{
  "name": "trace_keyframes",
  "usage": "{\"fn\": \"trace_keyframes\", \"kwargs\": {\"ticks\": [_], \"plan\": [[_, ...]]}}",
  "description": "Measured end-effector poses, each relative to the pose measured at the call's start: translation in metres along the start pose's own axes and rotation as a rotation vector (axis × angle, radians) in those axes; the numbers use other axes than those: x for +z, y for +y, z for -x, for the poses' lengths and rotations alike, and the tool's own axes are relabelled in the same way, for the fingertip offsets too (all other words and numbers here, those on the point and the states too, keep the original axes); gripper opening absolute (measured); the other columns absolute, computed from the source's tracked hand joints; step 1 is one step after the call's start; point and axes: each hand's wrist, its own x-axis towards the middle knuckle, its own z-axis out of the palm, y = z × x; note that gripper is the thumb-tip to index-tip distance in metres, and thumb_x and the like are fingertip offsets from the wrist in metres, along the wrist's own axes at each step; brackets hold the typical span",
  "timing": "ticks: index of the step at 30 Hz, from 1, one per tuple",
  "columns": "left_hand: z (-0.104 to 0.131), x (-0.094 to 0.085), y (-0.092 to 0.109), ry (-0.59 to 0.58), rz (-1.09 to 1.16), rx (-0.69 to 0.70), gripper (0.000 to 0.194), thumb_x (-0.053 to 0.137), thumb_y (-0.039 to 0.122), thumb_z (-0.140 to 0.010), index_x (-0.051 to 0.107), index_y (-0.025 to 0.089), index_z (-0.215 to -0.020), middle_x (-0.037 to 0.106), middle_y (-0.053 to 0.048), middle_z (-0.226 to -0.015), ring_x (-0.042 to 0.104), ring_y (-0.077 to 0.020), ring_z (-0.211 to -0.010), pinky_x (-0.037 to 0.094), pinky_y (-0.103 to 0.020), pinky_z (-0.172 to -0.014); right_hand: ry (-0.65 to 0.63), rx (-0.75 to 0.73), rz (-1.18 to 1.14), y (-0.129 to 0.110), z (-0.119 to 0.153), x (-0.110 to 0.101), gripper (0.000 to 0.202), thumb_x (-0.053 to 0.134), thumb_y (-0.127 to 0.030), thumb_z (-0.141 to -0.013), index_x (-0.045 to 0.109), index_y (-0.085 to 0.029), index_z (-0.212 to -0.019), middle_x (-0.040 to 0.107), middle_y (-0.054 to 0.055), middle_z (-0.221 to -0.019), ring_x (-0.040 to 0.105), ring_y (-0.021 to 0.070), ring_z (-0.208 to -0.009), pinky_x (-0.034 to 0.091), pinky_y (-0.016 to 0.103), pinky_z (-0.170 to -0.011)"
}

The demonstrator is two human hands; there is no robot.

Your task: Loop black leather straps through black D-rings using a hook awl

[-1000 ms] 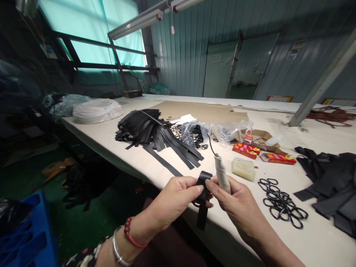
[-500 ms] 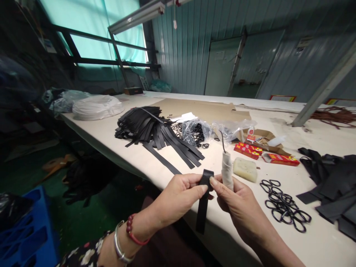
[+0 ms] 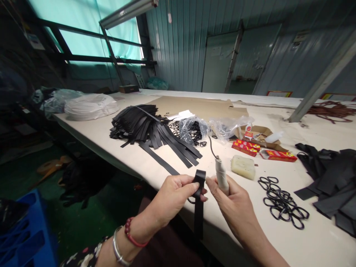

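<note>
Head view: left hand [image 3: 178, 191] pinches flat matte-black strap [image 3: 198, 218] into a loop, tail hanging below the grip, presumably keeping the fold shut. Right of it, right hand [image 3: 235, 204] grasps off-white cloth-wrapped handle [image 3: 221, 176], likely tucked aside to free its thumb [image 3: 212, 186]. Thumb, earlier on strap, now just beside.

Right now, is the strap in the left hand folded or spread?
Folded: the strap loops over in the left hand, tail hanging.
</note>
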Motion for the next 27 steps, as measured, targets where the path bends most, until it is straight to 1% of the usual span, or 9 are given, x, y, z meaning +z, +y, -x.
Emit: {"fn": "trace_keyframes", "kwargs": {"ticks": [2,3,7,10,13,16,18,20,27], "plan": [[-0.001,-0.001,-0.004,0.015,0.024,-0.021,0.019,0.058,0.021,-0.076,0.071,0.009,-0.082,0.069,-0.007,-0.069,0.062,-0.0192,-0.069,0.045,-0.029,-0.070,0.085,-0.117,0.152,0.005,0.001,-0.002,0.018,0.057,-0.035,-0.079,0.060,-0.019,-0.073,0.057,0.000,-0.066,0.053,0.0160,-0.062,0.041,0.026,-0.059],[-0.001,-0.001,-0.005,0.012,0.031,-0.026,0.019,0.058,0.021,-0.076,0.071,0.009,-0.083,0.069,-0.007,-0.070,0.062,-0.0195,-0.069,0.045,-0.030,-0.070,0.095,-0.180,0.205,0.007,0.001,-0.003,0.014,0.057,-0.033,-0.080,0.060,-0.020,-0.075,0.056,0.000,-0.066,0.053,0.0159,-0.062,0.041,0.026,-0.058],[-0.003,0.001,-0.012,-0.029,0.033,-0.006,0.020,0.057,0.022,-0.077,0.073,0.010,-0.078,0.068,-0.007,-0.066,0.060,-0.0191,-0.070,0.044,-0.030,-0.072,0.013,-0.398,0.284,0.019,0.003,-0.005,0.012,0.053,-0.022,-0.082,0.061,-0.022,-0.074,0.051,-0.002,-0.063,0.051,0.0138,-0.058,0.041,0.024,-0.054],[-0.004,0.002,-0.019,-0.026,0.077,-0.013,0.018,0.061,0.025,-0.075,0.074,0.012,-0.077,0.068,-0.005,-0.066,0.059,-0.0188,-0.070,0.043,-0.029,-0.072,0.026,-0.551,0.358,0.027,0.007,-0.007,0.013,0.050,-0.015,-0.082,0.060,-0.021,-0.088,0.053,-0.001,-0.066,0.052,0.0127,-0.057,0.042,0.023,-0.050],[-0.002,0.003,-0.026,-0.045,0.159,-0.112,0.020,0.064,0.028,-0.074,0.074,0.015,-0.084,0.069,-0.004,-0.068,0.058,-0.0168,-0.066,0.043,-0.026,-0.066,0.043,-0.859,0.568,0.033,0.014,-0.013,0.026,0.046,-0.008,-0.083,0.057,-0.017,-0.104,0.058,0.003,-0.067,0.052,0.0140,-0.056,0.041,0.024,-0.048],[0.001,0.005,-0.031,-0.093,0.186,-0.117,0.020,0.061,0.024,-0.077,0.073,0.016,-0.091,0.071,-0.004,-0.076,0.060,-0.0171,-0.073,0.043,-0.026,-0.073,0.059,-1.109,0.787,0.036,0.021,-0.018,0.026,0.049,-0.004,-0.080,0.058,-0.009,-0.104,0.064,0.007,-0.067,0.051,0.0162,-0.054,0.038,0.028,-0.046],[0.003,0.007,-0.032,-0.114,0.178,-0.083,0.020,0.058,0.021,-0.080,0.072,0.016,-0.093,0.072,-0.005,-0.080,0.061,-0.0172,-0.078,0.043,-0.027,-0.078,0.065,-1.176,0.848,0.038,0.024,-0.021,0.022,0.051,-0.004,-0.079,0.060,-0.008,-0.099,0.066,0.009,-0.070,0.052,0.0166,-0.054,0.038,0.029,-0.046],[0.004,0.008,-0.032,-0.112,0.162,-0.078,0.020,0.057,0.019,-0.081,0.072,0.017,-0.093,0.072,-0.004,-0.080,0.062,-0.0166,-0.078,0.044,-0.026,-0.078,0.072,-1.206,0.860,0.040,0.024,-0.022,0.019,0.051,-0.004,-0.080,0.062,-0.009,-0.094,0.067,0.009,-0.070,0.053,0.0163,-0.054,0.038,0.030,-0.046],[0.003,0.012,-0.034,-0.092,0.083,-0.074,0.019,0.057,0.020,-0.081,0.072,0.019,-0.093,0.073,-0.002,-0.082,0.063,-0.0167,-0.080,0.045,-0.023,-0.076,0.088,-1.239,0.841,0.044,0.026,-0.024,0.019,0.048,-0.005,-0.081,0.064,-0.010,-0.089,0.068,0.009,-0.070,0.055,0.0163,-0.052,0.039,0.030,-0.042]]}}
